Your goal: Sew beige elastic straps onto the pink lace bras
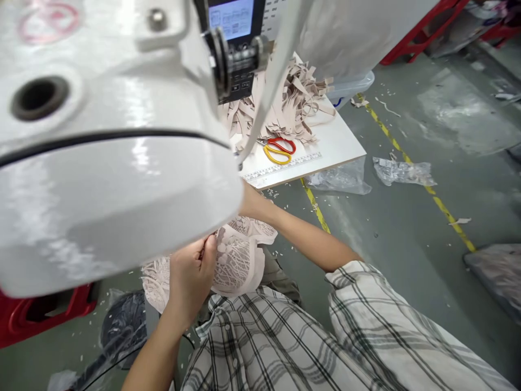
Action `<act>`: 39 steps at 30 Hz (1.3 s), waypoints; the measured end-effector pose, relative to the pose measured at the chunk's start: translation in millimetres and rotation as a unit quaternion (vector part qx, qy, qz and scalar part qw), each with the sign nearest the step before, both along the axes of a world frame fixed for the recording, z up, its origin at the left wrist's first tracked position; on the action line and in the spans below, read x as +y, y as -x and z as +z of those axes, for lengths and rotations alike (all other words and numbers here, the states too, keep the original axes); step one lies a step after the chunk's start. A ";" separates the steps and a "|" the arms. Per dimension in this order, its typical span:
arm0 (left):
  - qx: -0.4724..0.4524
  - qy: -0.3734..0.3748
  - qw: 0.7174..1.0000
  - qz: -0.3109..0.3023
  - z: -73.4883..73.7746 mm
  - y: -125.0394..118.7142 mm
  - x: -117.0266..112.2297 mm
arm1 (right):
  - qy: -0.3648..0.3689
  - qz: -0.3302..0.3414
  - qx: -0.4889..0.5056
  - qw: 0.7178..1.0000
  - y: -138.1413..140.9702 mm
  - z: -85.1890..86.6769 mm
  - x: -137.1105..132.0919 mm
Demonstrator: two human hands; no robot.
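Observation:
A pale pink lace bra [238, 260] hangs below the head of a white sewing machine [122, 190], its moulded cup turned toward my body. My left hand [193, 266] is closed on the bra's lace edge, thumb pressed against the curled fingers. From the right, my right hand [250, 202] reaches in behind the machine head; only its wrist side shows, and the fingers are hidden. The needle area is also out of sight behind the machine's casing. More of the lace [157, 279] spreads out left of my left wrist.
On the white tabletop [342, 146] lie a heap of beige fabric strips [293, 103] and scissors [279, 151] with red and yellow handles, beside a printed ruler scale [285, 167]. A control screen [232, 19] stands behind. Red stools [49, 315], plastic bags [402, 171] and scraps are on the floor.

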State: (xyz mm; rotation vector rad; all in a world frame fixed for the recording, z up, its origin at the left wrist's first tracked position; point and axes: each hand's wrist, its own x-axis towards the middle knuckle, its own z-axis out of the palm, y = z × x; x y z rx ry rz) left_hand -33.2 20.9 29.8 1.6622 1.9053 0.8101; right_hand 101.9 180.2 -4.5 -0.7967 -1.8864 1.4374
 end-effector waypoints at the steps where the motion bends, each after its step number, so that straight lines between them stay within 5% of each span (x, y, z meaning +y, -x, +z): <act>1: 0.014 -0.001 1.000 0.004 -1.0 1.1 -1.6 | -0.029 -0.007 -0.004 1.000 1.0 -1.5 0.6; 8: 0.081 -0.047 0.996 0.001 -9.7 6.2 -9.0 | -0.125 -0.038 0.008 0.991 5.9 -12.9 1.5; 29: 0.141 -0.123 0.982 -0.039 -16.2 -2.2 -9.9 | -0.152 -0.051 0.000 0.987 2.2 -19.6 -2.7; 39: 0.133 -0.103 0.986 -0.011 -28.3 9.8 -19.7 | -0.141 -0.066 0.017 0.988 -2.2 -20.3 -5.9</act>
